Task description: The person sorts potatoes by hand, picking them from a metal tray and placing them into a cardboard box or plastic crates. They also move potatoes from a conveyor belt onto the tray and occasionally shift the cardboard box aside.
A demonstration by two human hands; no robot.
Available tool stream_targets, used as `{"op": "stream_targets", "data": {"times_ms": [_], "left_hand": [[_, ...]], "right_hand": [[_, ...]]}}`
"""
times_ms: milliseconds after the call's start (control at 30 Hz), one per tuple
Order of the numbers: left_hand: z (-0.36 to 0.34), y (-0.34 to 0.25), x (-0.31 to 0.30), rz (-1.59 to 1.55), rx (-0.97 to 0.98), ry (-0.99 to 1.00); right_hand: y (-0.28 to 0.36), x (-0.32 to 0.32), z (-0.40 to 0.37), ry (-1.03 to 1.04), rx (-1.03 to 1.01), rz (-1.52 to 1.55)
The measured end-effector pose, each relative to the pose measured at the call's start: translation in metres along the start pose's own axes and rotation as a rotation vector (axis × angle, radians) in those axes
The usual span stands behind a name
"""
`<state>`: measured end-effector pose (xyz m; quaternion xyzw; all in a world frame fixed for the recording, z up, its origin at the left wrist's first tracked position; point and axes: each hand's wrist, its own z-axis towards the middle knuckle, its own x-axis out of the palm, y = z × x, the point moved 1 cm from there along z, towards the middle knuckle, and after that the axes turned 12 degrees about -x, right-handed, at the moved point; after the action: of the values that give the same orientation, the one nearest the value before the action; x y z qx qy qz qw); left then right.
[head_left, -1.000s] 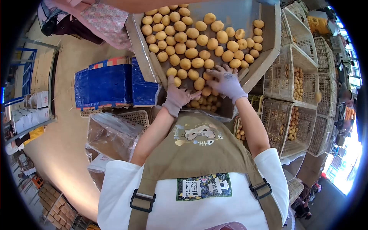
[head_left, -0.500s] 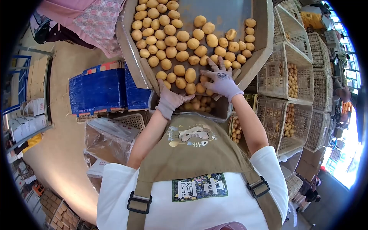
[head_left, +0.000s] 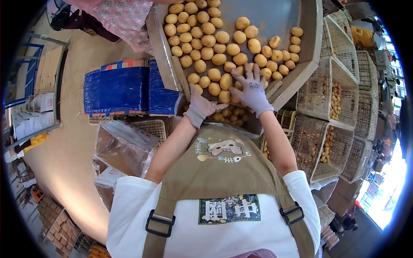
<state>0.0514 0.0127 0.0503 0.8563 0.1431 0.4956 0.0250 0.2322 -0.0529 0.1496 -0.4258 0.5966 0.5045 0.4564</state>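
Observation:
Round yellow potatoes (head_left: 208,41) lie on a wide tray with a grey bed (head_left: 275,17) and raised sides, which narrows toward me. My right hand (head_left: 251,89), in a pale glove, rests open with spread fingers on potatoes near the tray's narrow end. My left hand (head_left: 200,106), also gloved, is at the left side of that end, its fingers up against the side board and its thumb stretched right below the front potatoes. Neither hand is closed round a potato. Below the outlet, more potatoes (head_left: 234,115) lie in a container partly hidden by my hands and apron.
Plastic crates (head_left: 340,86) holding potatoes are stacked at the right. At the left are a blue-wrapped box (head_left: 116,91) and a carton lined with clear plastic (head_left: 124,148). A person in a pink patterned garment (head_left: 122,21) stands by the tray's far left side.
The view has shifted, so the tray appears farther right. My right hand has moved slightly left and toward me over the potatoes. My left hand stays at the tray's side.

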Motion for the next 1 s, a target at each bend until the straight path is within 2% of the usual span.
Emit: {"op": "stream_targets", "data": {"times_ms": [33, 67, 167, 200, 300, 333, 433, 500, 567, 600, 700, 733, 800, 833, 867, 900, 933, 967, 1000], "left_hand": [[0.0, 0.0, 0.0, -0.004, -0.001, -0.011], [0.0, 0.0, 0.0, -0.021, 0.0, -0.049], [-0.001, 0.005, 0.004, -0.092, 0.002, -0.156], [-0.002, 0.004, 0.004, -0.092, 0.007, -0.154], [-0.006, 0.005, 0.002, -0.04, 0.02, -0.11], [-0.008, 0.006, 0.002, -0.012, 0.021, -0.104], [-0.002, 0.005, -0.004, 0.026, -0.009, -0.136], [0.007, 0.005, -0.019, -0.028, -0.065, -0.119], [0.004, 0.008, -0.017, -0.039, -0.068, -0.062], [0.001, 0.01, -0.014, -0.046, -0.066, -0.032], [-0.012, 0.009, -0.001, -0.069, -0.07, 0.048], [-0.014, 0.007, -0.002, -0.083, -0.087, 0.032], [-0.015, 0.007, 0.002, 0.045, -0.013, -0.004], [-0.018, 0.008, 0.006, 0.342, 0.13, -0.112], [-0.023, 0.011, 0.009, 0.766, 0.294, -0.29], [-0.026, 0.015, 0.012, 1.163, 0.423, -0.373], [-0.03, 0.019, 0.016, 1.539, 0.578, -0.512], [-0.028, 0.018, 0.017, 1.524, 0.515, -0.495], [-0.027, 0.015, 0.019, 1.176, 0.375, -0.295]], "right_hand": [[0.0, 0.005, -0.004, 0.042, -0.071, 0.018], [-0.005, 0.008, -0.007, 0.035, -0.05, 0.136], [-0.003, 0.003, -0.006, 0.039, 0.036, 0.03], [0.001, 0.006, -0.011, -0.095, 0.012, 0.027], [0.004, 0.008, -0.025, 0.018, -0.043, -0.017], [0.006, 0.004, -0.028, -0.096, -0.108, -0.12], [0.014, 0.0, -0.018, -0.093, 0.021, 0.25], [0.03, 0.023, -0.013, -0.27, -0.059, 0.308], [0.055, 0.022, 0.004, -0.048, 0.068, 0.211], [0.046, 0.052, 0.01, -0.018, 0.021, 0.248], [0.039, 0.037, 0.009, 0.09, 0.026, 0.322], [0.035, 0.036, 0.002, -0.024, -0.011, 0.374], [0.023, 0.027, -0.01, -0.043, 0.159, 1.132], [0.02, 0.017, -0.018, -0.06, 0.252, 1.509], [0.017, 0.004, -0.026, -0.087, 0.29, 1.905], [0.012, -0.001, -0.036, -0.169, 0.197, 2.153], [0.013, -0.014, -0.049, -0.229, 0.236, 2.224], [0.013, -0.027, -0.06, -0.301, 0.273, 2.29], [0.003, -0.029, -0.073, -0.387, 0.216, 2.246]]}}
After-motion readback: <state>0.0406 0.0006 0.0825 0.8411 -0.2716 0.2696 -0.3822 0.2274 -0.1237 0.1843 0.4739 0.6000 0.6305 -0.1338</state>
